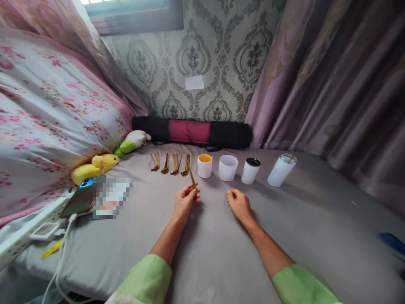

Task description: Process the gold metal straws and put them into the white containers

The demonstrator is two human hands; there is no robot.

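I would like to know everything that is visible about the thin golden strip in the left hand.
The thin golden strip is narrow and looks straight, with a slightly shiny surface; whether it is metal or plastic, I cannot tell. The left hand pinches its near end between thumb and fingers, which hide part of it. Its free end points away from the person, leaning slightly left, between a similar bundle and the orange-topped container.

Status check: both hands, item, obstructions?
Left hand: pinching one gold-coloured strip. Right hand: fingers curled, nothing visible held. Four whitish containers in a row beyond the hands.
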